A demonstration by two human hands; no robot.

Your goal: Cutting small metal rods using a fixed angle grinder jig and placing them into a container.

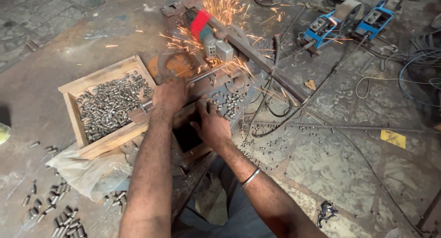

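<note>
Sparks fly from the grinder [216,40] at twelve o'clock of the left hand [171,95], which is closed around a thin metal rod [206,74]; right hand [212,124], fingers curled, presses a wooden block [186,115].

Both forearms are bare, no sleeves, no gloves on either hand. Only thing worn up top is a thin silver metal bangle [251,177] on the right wrist. Grey-blue trousers [229,215] down below.
</note>
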